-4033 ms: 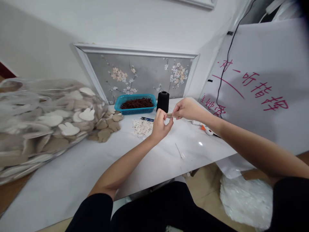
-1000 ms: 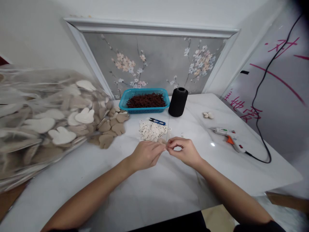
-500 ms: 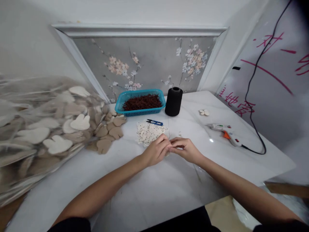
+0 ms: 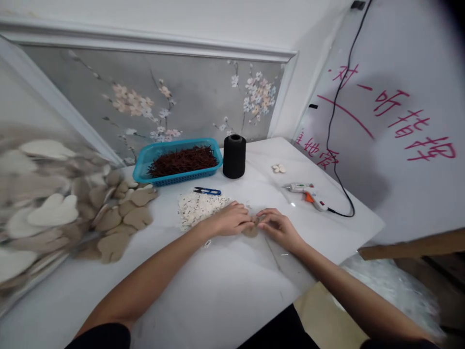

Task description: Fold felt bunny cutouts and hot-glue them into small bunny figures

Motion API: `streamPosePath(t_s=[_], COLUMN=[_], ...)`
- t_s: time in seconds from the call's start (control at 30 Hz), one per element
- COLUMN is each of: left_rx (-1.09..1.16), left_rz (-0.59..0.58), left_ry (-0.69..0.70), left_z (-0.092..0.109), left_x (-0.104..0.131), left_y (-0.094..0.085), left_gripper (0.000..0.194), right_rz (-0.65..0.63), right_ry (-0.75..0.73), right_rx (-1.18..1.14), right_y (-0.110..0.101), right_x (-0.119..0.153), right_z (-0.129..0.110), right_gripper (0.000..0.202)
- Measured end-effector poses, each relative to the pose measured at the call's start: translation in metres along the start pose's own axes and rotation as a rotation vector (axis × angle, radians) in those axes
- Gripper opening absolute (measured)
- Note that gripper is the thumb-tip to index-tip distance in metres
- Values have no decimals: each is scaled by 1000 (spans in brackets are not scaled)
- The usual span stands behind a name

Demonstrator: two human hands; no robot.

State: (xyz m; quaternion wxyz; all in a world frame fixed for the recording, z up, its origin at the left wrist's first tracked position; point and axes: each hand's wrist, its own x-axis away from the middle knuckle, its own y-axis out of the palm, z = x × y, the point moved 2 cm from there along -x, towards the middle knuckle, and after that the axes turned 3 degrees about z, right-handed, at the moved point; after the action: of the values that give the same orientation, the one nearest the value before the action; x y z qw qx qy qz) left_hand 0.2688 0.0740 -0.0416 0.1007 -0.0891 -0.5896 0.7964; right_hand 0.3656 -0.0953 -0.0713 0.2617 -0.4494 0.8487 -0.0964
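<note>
A beige-brown felt piece [image 4: 250, 230] lies low over the white table between my hands, partly covered by fingers. My left hand [image 4: 231, 219] is closed, its fingertips pinching the piece's left and upper edge. Thumb and fingers of my right hand [image 4: 278, 227] curl together at the piece's upper right; whatever tiny part they pinch is hidden. Beside my left hand spreads a pile of small white tags with dark marks [image 4: 194, 209]. Blue-handled thread snips [image 4: 208, 191] rest at the back of that pile. One loose tag [image 4: 207, 244] is below my left wrist.
Further back stand a blue basket [image 4: 174, 180] of dark red-brown strands and a black thread cone [image 4: 234, 157]. Brown rabbit-shaped felt pieces [image 4: 115, 245] spill from a clear bag at left. To the right are a corded glue gun [image 4: 307, 194] and small white pieces [image 4: 279, 168].
The view has turned right, so the table's things appear further left. My hands have moved slightly apart, showing more of the felt piece. A loose tag now shows below my left wrist.
</note>
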Motion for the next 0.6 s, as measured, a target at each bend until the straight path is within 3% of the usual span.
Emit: streamPosePath(t_s=[0.13, 0.27, 0.4, 0.6], left_rx=[-66, -173, -197, -184], left_rz=[63, 84, 78, 100], left_ry=[31, 58, 107, 135], left_z=[-5, -7, -6, -7], left_x=[0, 1, -1, -5], left_y=[4, 1, -1, 5], left_gripper=[36, 36, 34, 38], right_rz=[-45, -111, -105, -142], right_ry=[-51, 119, 169, 201], right_rx=[-24, -336, -584, -550], right_y=[5, 13, 18, 23], right_x=[-1, -6, -13, -22], right_z=[-6, -7, -5, -1], right_gripper=[16, 24, 28, 35])
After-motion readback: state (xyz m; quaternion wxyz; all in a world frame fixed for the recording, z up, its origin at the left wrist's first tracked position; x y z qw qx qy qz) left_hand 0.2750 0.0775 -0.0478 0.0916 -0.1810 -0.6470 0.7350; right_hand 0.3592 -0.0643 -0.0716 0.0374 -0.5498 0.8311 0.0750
